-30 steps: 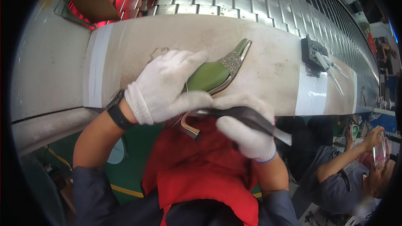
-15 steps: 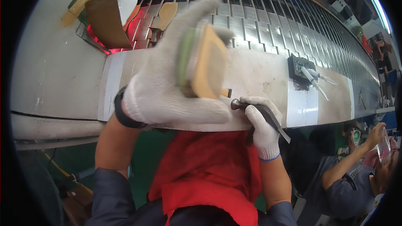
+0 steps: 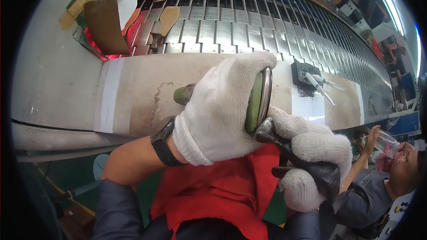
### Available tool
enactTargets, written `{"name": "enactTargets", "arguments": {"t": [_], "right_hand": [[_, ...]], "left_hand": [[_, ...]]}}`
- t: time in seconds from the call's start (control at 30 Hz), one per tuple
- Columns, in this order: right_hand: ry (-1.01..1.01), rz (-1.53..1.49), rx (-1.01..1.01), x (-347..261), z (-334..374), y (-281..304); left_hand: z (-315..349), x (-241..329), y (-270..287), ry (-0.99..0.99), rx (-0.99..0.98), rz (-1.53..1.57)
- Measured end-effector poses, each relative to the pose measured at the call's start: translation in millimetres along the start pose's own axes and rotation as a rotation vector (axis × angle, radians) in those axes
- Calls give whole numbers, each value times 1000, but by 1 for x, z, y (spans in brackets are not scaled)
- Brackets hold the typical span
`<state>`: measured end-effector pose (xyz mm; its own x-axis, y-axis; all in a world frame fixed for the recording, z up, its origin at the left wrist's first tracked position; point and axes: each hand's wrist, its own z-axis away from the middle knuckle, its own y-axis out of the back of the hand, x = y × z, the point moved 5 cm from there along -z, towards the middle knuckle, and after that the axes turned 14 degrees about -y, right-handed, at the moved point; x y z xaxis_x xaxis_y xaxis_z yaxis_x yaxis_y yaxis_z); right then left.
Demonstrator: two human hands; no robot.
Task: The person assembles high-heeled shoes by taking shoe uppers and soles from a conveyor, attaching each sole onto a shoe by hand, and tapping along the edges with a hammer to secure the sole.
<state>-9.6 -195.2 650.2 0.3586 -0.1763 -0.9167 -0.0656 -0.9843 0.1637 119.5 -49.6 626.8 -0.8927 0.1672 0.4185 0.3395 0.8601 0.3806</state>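
My gloved left hand (image 3: 222, 106) is wrapped round a green shoe last (image 3: 255, 102) above the workbench. A shiny, dark-edged rim runs along the last's right side, and a green end sticks out left of my wrist. Most of the last is hidden under the glove. In my gloved right hand (image 3: 316, 160) is a hammer (image 3: 289, 149), dark and black-wrapped toward the lower right. Its rounded metal head is right at the lower edge of the last; whether they touch I cannot tell. A short brown bar, apparently part of the tool, pokes out beside my right thumb.
Beyond the workbench (image 3: 142, 84) runs a conveyor of metal slats (image 3: 240, 31). A tan-soled last (image 3: 169, 20) lies there, near a brown flap (image 3: 106, 24) with red light behind. A black block (image 3: 306, 78) with white slender tools stands at right. A co-worker (image 3: 371, 186) holds a clear container.
My left hand has come down and turned the last, so its tan sole no longer shows. My right hand has moved right and nearer, with the hammer head now against or close to the last.
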Motion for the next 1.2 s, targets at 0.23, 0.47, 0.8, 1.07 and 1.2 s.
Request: {"name": "enactTargets", "arguments": {"t": [0.23,0.47,0.8,1.07,1.2], "right_hand": [[-230,-36,197,-24,-3,9],[-402,-25,265,-31,-5,9],[-405,-174,-114,17,42,-43],[-646,-447,258,112,97,-70],[-606,-382,144,114,84,-59]], "left_hand": [[6,18,-6,-27,-40,10],[32,28,-13,-134,29,-88],[140,42,-17,-203,112,-326],[190,11,-21,-105,82,-519],[191,11,-20,-99,67,-492]]}}
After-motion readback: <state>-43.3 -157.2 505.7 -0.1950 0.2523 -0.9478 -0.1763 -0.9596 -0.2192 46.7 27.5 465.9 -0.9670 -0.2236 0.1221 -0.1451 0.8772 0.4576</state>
